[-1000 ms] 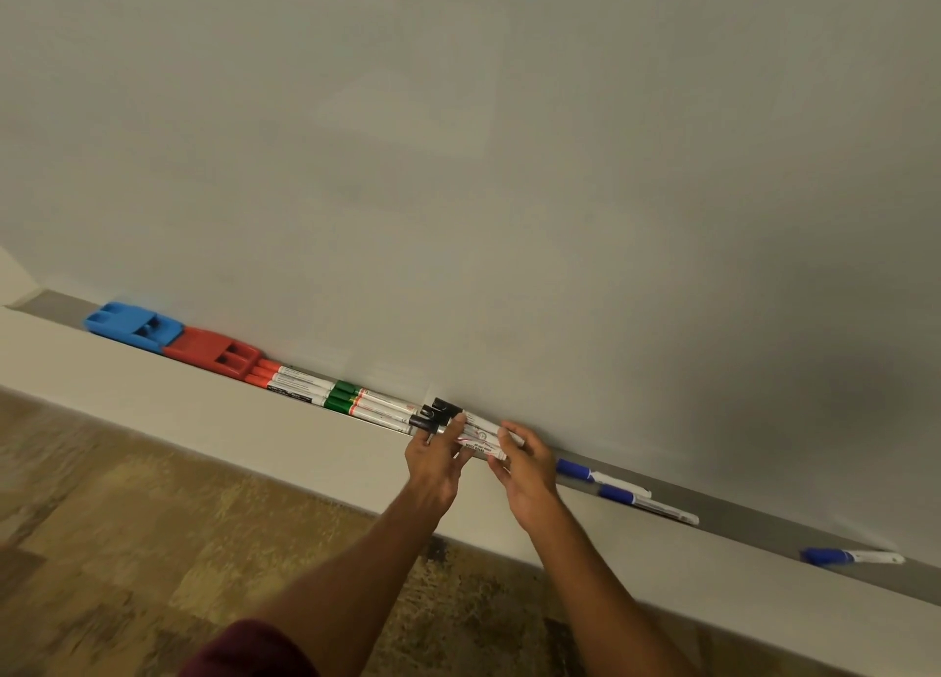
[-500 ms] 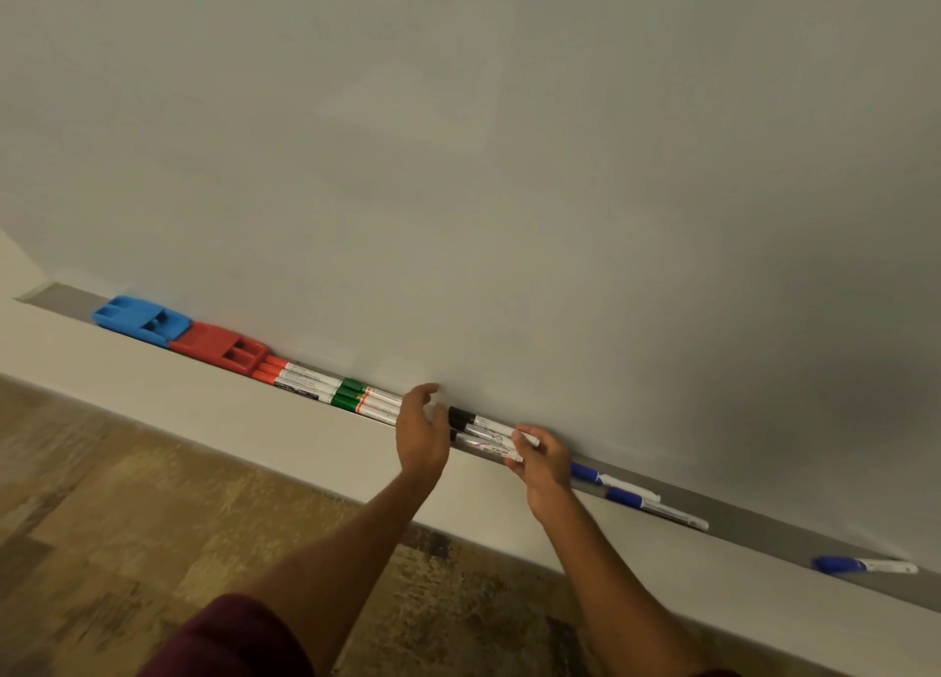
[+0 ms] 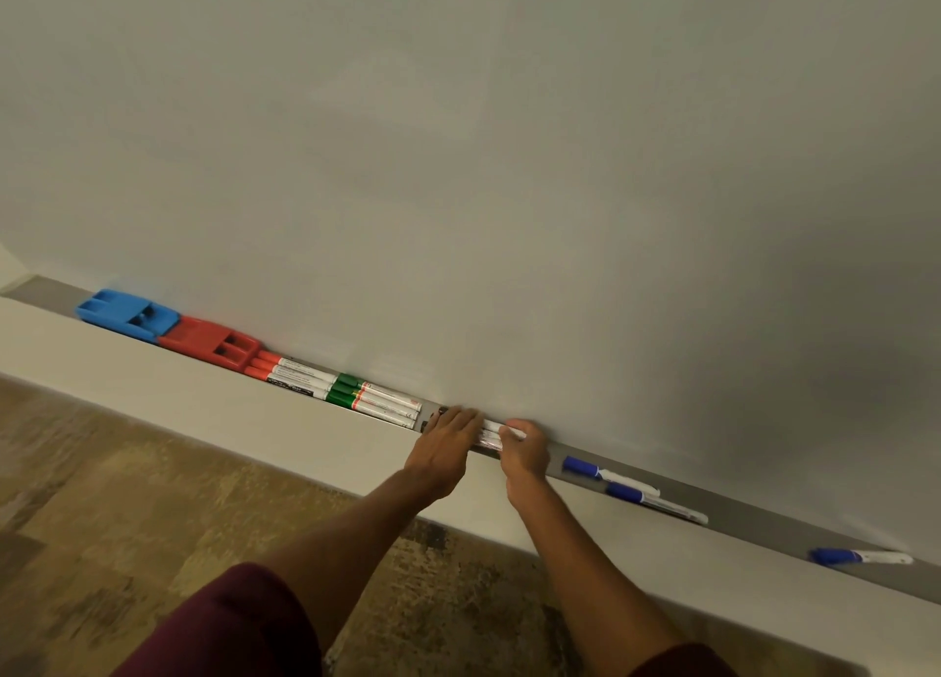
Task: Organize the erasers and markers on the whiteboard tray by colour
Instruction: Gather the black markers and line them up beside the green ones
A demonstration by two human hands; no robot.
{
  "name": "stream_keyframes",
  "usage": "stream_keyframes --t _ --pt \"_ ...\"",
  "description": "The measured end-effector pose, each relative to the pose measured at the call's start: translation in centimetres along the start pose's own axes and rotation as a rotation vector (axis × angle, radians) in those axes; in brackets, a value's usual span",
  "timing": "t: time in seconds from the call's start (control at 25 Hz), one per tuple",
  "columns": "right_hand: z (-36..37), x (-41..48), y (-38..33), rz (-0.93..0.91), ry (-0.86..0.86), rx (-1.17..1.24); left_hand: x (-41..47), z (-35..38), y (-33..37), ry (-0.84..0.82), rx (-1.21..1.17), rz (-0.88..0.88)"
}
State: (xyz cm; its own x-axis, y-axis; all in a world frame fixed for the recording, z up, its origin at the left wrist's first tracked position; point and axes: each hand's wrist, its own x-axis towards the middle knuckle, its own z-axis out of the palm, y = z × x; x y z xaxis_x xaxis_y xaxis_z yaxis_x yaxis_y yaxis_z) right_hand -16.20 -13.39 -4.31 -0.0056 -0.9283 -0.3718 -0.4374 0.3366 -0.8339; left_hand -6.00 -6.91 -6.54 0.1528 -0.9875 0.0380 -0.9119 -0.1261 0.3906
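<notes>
Grey tray point(image 3: 753, 516) is seen from the head view beneath the whiteboard point(image 3: 509, 167). Black markers point(image 3: 490, 434) are pressed down between the left hand point(image 3: 445, 444) and right hand point(image 3: 524, 450); whether fingers close around them cannot be told. Blue eraser point(image 3: 127, 315), red eraser point(image 3: 211, 343), red markers point(image 3: 295, 376) and green markers point(image 3: 377, 401) are lined up leftward; blue markers point(image 3: 631, 493) lie rightward.

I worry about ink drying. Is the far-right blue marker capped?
Capped: the blue marker lies flat in the tray, its blue cap on the left end.

Both hands point(image 3: 478, 450) on black markers point(image 3: 490, 434)
</notes>
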Motion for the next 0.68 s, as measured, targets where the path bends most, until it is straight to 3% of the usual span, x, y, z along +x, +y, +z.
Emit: stream_keyframes --t 0.4,0.68 --pt "1.6 -1.6 -0.9 -0.047 0.022 -0.346 -0.3 0.0 0.0 0.049 0.039 -0.05" --pt "1.1 -1.4 -0.5 -0.087 -0.021 -0.423 -0.5 0.2 -0.2 0.057 0.121 -0.111"
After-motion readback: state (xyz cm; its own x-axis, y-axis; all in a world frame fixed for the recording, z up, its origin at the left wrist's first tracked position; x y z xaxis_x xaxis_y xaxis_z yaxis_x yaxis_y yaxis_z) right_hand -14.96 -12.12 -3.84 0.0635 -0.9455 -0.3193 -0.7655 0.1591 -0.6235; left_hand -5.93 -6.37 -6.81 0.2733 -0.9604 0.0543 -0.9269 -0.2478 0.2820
